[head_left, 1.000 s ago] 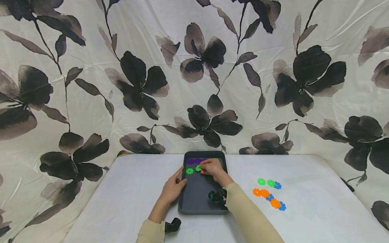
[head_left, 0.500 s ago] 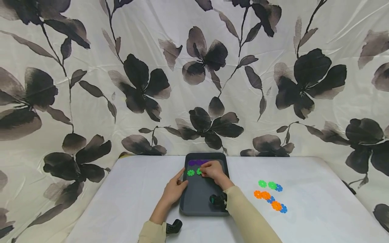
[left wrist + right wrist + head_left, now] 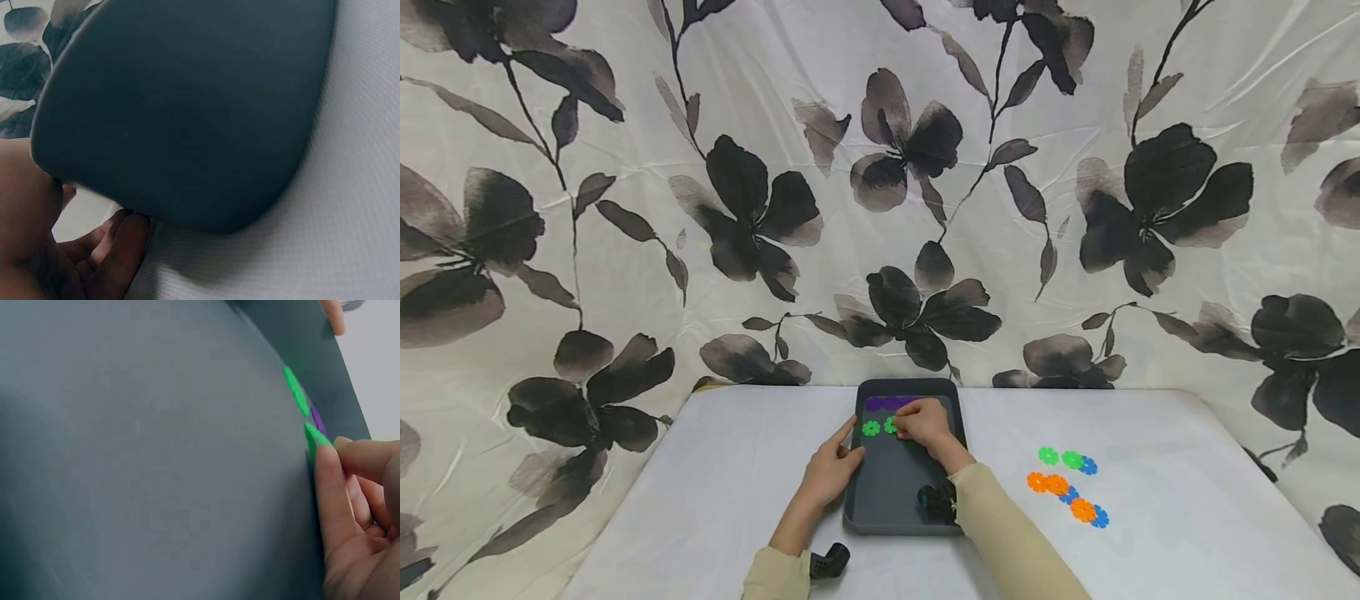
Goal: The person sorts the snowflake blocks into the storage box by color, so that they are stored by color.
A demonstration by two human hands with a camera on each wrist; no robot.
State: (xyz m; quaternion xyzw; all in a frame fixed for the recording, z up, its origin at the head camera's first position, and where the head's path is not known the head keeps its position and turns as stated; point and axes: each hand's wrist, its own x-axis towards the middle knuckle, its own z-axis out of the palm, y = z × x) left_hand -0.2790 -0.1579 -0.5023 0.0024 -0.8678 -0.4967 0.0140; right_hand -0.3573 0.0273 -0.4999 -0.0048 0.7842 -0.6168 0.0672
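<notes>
In the head view, a dark grey tray [image 3: 904,487] lies on the table. My left hand [image 3: 830,467] holds its left side, thumb over the rim and index finger stretched along the edge. The left wrist view shows more of its fingers [image 3: 122,253] curled against the tray's outer wall [image 3: 187,112]. Inside the tray, my right hand [image 3: 927,427] pinches a green flower-shaped disc [image 3: 317,435] between thumb and finger, tilted at the tray floor. Left of it lies another green disc [image 3: 870,428]. Behind them is a row of purple discs [image 3: 882,403], partly hidden by my right hand.
On the white-covered table right of the tray lie two green discs [image 3: 1048,456], several orange discs [image 3: 1037,482] and several blue discs [image 3: 1100,517], some overlapping. A floral cloth [image 3: 910,208] hangs behind the table. Black wrist devices [image 3: 830,561] sit at both sleeves.
The view has shifted slightly, moving the scene a little lower in frame. My right hand stays at the same disc, and my left hand keeps its place on the tray.
</notes>
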